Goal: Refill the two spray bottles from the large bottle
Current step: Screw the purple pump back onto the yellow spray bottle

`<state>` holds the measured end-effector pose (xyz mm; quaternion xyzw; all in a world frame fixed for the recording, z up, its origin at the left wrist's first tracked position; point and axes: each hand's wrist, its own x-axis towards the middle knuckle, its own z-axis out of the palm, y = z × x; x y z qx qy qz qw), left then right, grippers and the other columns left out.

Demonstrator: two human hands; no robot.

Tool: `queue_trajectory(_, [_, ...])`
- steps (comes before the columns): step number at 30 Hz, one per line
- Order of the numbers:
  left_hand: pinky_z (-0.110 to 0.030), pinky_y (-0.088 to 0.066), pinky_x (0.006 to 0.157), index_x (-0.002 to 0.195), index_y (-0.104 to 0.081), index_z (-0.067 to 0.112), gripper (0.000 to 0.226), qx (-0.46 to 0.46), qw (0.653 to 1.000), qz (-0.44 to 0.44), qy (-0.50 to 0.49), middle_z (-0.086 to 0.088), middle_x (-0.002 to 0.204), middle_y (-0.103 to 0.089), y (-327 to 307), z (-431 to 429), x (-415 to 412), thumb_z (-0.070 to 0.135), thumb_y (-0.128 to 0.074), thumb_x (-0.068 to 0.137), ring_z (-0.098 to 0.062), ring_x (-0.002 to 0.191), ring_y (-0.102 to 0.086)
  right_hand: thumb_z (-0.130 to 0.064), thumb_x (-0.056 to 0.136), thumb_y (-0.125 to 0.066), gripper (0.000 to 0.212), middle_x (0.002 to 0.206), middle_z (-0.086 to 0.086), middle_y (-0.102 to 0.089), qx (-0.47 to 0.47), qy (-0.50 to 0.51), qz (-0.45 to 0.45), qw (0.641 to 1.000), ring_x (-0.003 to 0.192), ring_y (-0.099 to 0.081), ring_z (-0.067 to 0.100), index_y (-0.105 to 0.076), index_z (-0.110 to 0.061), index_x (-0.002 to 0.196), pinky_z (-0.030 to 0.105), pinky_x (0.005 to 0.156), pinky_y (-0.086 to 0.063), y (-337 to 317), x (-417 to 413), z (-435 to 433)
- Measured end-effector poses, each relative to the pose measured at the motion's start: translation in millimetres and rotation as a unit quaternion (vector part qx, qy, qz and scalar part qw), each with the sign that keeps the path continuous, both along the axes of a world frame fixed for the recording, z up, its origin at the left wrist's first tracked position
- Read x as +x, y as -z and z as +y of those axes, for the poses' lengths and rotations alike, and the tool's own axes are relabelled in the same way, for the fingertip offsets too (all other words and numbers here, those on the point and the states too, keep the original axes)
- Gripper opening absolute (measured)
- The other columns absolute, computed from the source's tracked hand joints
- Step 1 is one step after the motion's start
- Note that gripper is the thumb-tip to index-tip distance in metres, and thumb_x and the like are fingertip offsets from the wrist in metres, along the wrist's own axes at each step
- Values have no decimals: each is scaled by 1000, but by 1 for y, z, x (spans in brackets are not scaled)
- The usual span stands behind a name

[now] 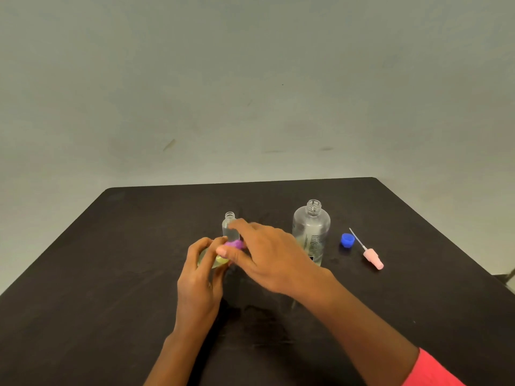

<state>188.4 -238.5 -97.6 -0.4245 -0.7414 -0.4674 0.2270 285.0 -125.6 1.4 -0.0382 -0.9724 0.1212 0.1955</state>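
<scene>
A: Big stuff first, how many?
B: 1 grey wall [250, 79] at the back, 1 dark tabletop [111, 274] in front of it. Everything sits on or over that.

A: Hands?
B: 2, close together, mid-tabletop. Left hand [199, 280] is wrapped round the yellow-green spray bottle [218, 261], held tilted above the surface. Right hand [267, 254] reaches across from the right, thumb & fingers pinching the purple spray top [234, 244] at that bottle's neck. 1 pink sleeve [434, 369] at the bottom right.

A: Bottles, total?
B: 3. 1 large bottle [311, 232], clear, upright, no cap on, right of the hands. 2 small ones: the yellow-green spray bottle in the grip, plus 1 clear spray bottle [230, 227], upright, neck open, just behind the fingers.

A: Loose bits?
B: 2 lying flat, right of the large bottle. 1 pink spray head [373, 258] w/ its thin tube pointing away toward the wall, and 1 blue cap [347, 240] just left of that tube.

A: Is the purple top on or off?
B: Blurry there; looks seated at the neck, but can't tell if it's screwed down.
</scene>
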Motion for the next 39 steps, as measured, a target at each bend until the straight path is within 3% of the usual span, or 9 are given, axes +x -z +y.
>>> queue_trajectory(2, [-1, -36, 89, 126, -52, 13, 63, 1, 1000, -4, -11, -9, 119, -50, 1, 0, -1, -8, -73, 71, 1, 105, -43, -41, 95, -46, 36, 110, 1, -56, -7, -46, -4, 999, 91, -57, 17, -44, -21, 125, 29, 73, -46, 0, -1, -1])
queue_trajectory(6, [-20, -46, 87, 125, -52, 10, 65, 4, 999, -8, -32, -12, 119, -52, 1, -2, -1, -7, -76, 67, 0, 107, -41, -20, 94, -54, 24, 108, 8, -55, 26, -40, 8, 999, 86, -58, 21, -52, -13, 116, 28, 70, -47, 0, -4, -10])
queue_trajectory(11, [-6, -40, 89, 125, -48, 19, 71, 7, 1000, 15, -19, -8, 119, -50, 0, -3, -1, -8, -76, 66, 0, 107, -41, -44, 98, -34, 38, 101, 4, -62, 7, 32, -34, 999, 84, -56, 16, -52, -13, 112, 26, 67, -39, -4, -6, -15])
queue_trajectory(16, [-22, -48, 84, 126, -46, 18, 72, -14, 999, 32, -8, -13, 117, -53, 0, -3, -1, -7, -76, 66, -10, 103, -50, -59, 94, -18, 62, 67, 0, -52, 16, 103, -40, 994, 66, -51, 17, -57, -15, 74, 30, 61, -35, -3, -4, -8])
queue_trajectory(21, [-5, -42, 88, 125, -53, 14, 62, 2, 1000, -6, -6, -6, 119, -51, 1, -1, -1, -5, -74, 70, -2, 104, -47, -37, 97, -44, 34, 111, 2, -57, -17, -31, -31, 999, 92, -58, 20, -41, -20, 126, 35, 77, -49, -5, 1, -4])
queue_trajectory(25, [2, -36, 88, 124, -54, 8, 61, 1, 1000, -13, -17, -11, 118, -52, -1, -2, -1, -6, -75, 68, -2, 107, -44, -27, 97, -49, 20, 104, 4, -58, -17, -2, -15, 1000, 81, -52, 13, -46, -15, 113, 27, 71, -43, -3, -1, -13])
queue_trajectory(33, [-10, -37, 93, 122, -54, 7, 64, -10, 1000, 2, -14, -13, 117, -54, 0, -1, 3, -7, -77, 65, -3, 107, -44, -58, 94, -20, 65, 63, -1, -52, -28, 106, -9, 994, 56, -45, 11, -63, -14, 73, 18, 48, -23, 4, -3, -11])
queue_trajectory(36, [-3, -35, 92, 121, -56, 3, 60, -4, 1000, -9, -14, -13, 116, -54, -1, -1, 3, -8, -76, 66, -3, 107, -44, -60, 93, -21, 60, 65, -3, -53, -34, 98, -3, 995, 60, -50, 12, -57, -14, 79, 22, 56, -33, 3, 0, -8])
queue_trajectory(39, [-2, -38, 89, 121, -57, 4, 57, 4, 999, -28, -15, -12, 116, -54, -2, -1, 4, -6, -75, 68, -3, 107, -45, -49, 95, -39, 31, 85, -6, -54, -46, 47, 24, 998, 73, -53, 11, -48, -22, 107, 25, 65, -40, 0, 3, -8])
